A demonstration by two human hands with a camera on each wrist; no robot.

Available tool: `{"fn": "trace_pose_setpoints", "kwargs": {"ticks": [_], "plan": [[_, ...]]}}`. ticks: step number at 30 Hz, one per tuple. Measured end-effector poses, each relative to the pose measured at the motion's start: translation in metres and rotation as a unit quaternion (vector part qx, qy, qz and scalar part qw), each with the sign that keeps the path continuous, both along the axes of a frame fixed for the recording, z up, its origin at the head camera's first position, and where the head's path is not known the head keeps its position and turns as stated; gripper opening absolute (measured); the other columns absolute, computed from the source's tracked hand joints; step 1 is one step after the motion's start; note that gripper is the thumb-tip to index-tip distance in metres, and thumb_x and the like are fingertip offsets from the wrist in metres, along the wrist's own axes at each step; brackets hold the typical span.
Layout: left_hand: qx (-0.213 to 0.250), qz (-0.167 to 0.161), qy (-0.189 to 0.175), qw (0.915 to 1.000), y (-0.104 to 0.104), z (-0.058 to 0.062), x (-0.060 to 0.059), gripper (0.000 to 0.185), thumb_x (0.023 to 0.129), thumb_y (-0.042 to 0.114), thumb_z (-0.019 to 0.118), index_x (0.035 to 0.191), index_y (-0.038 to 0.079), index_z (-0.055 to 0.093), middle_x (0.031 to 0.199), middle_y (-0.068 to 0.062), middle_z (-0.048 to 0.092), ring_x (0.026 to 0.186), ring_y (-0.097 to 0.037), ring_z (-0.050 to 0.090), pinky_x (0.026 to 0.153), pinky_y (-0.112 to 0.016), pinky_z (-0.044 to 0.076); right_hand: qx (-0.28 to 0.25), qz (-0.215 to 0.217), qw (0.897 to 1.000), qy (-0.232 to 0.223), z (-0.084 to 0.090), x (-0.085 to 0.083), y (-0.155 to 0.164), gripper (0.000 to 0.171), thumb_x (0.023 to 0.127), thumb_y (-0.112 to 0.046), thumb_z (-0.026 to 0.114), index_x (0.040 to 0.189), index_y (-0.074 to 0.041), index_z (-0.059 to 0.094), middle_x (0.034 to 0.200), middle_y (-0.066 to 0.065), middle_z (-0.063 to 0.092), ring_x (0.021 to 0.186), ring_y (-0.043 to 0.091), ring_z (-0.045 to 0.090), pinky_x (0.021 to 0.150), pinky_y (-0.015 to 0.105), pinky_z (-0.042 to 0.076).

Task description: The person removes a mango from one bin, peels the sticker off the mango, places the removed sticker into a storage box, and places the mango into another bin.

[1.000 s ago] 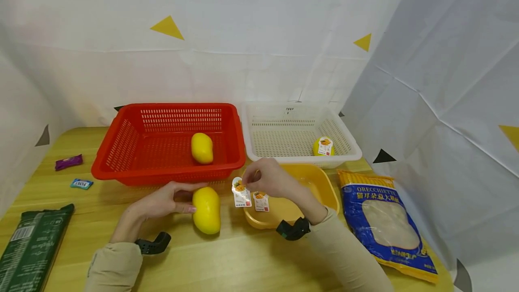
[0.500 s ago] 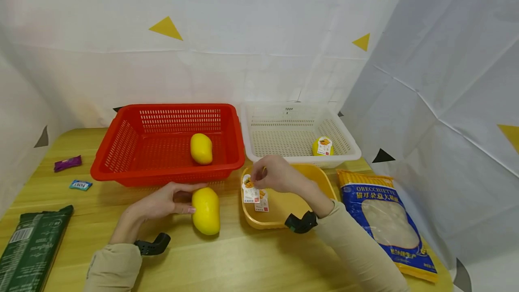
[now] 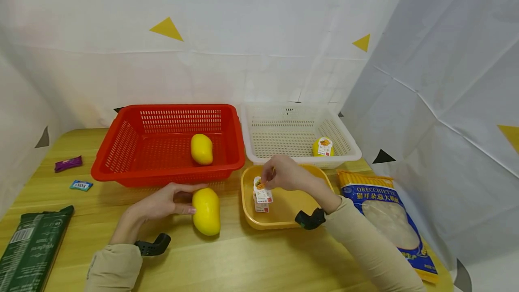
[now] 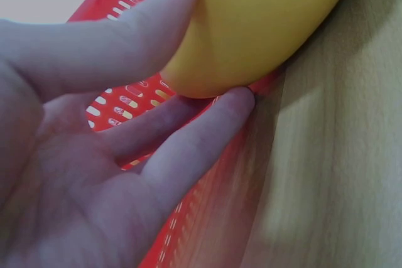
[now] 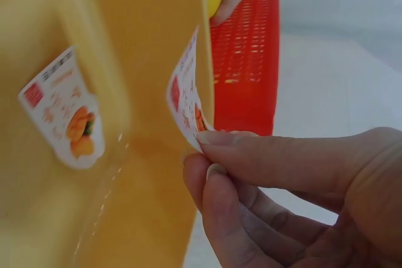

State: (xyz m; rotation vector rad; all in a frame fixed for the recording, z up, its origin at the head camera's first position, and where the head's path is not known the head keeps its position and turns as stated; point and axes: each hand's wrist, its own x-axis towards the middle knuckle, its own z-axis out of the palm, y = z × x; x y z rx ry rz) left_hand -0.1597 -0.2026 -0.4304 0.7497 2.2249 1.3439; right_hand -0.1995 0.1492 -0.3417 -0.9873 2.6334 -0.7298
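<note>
white sheets with small yellow triangles hang behind and beside a wooden desk (image 3: 243, 260). at the back of the desk stand two baskets side by side. the red basket (image 3: 121, 148) on the left holds one yellow mango (image 3: 202, 148). the white basket (image 3: 344, 141) on the right holds one small yellow fruit with a label (image 3: 323, 147) on it, in the near right corner.

in front of the white basket stands a yellow tray (image 3: 247, 206). inside it lies one white label (image 3: 261, 206) with an orange picture. the right hand (image 3: 284, 175) is over the tray and pinches a second label (image 3: 262, 190) of the same kind between thumb and fingertips (image 5: 220, 137); this label hangs just above the one that lies in the tray. in the right wrist view the held label (image 5: 185, 101) is seen from the edge, near the tray wall.

the left hand (image 3: 162, 202) lies on the desk in front of the red basket. its thumb and fingers (image 4: 207, 130) curl around the end of a second mango (image 3: 206, 211), which lies on the desk between the red basket and the yellow tray, just beside the basket wall.

at the right of the tray lies a blue and yellow pasta bag (image 3: 385, 220). on the left side of the desk are a purple wrapper (image 3: 68, 163), a small blue packet (image 3: 81, 185) and a dark green bag (image 3: 30, 247).
</note>
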Motion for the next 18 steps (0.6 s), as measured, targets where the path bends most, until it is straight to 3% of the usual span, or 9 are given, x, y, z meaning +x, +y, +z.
{"fn": "trace_pose_setpoints", "kwargs": {"ticks": [7, 14, 18], "plan": [[-0.004, 0.006, -0.005, 1.0000, -0.001, 0.000, 0.000, 0.062, 0.093, 0.028, 0.071, 0.148, 0.010, 0.049, 0.146, -0.013, 0.054, 0.132, -0.037, 0.049, 0.111, -0.061, 0.037, 0.012, 0.003, 1.000, -0.010, -0.002, -0.003, 0.009, 0.013, 0.077, 0.005, 0.078, 0.077, -0.004, 0.069, 0.072, 0.004, 0.065, 0.066, 0.008, 0.053, 0.061, 0.022, 0.048], [0.003, 0.003, -0.012, 0.9999, 0.000, 0.001, 0.001, 0.063, 0.093, 0.026, 0.072, 0.148, 0.008, 0.048, 0.147, -0.014, 0.053, 0.133, -0.039, 0.048, 0.111, -0.062, 0.036, 0.048, -0.012, 0.998, -0.023, -0.005, -0.002, 0.017, 0.019, 0.079, 0.001, 0.079, 0.096, -0.002, 0.071, 0.074, 0.001, 0.066, 0.065, 0.008, 0.056, 0.063, 0.023, 0.050], [0.001, 0.005, -0.011, 0.9999, 0.000, 0.001, 0.001, 0.062, 0.093, 0.027, 0.071, 0.148, 0.009, 0.049, 0.147, -0.014, 0.053, 0.134, -0.039, 0.048, 0.111, -0.062, 0.036, 0.062, -0.013, 0.998, -0.028, -0.005, -0.003, 0.021, 0.009, 0.080, 0.000, 0.078, 0.089, -0.001, 0.074, 0.071, 0.001, 0.065, 0.063, 0.008, 0.054, 0.060, 0.022, 0.049]]}}
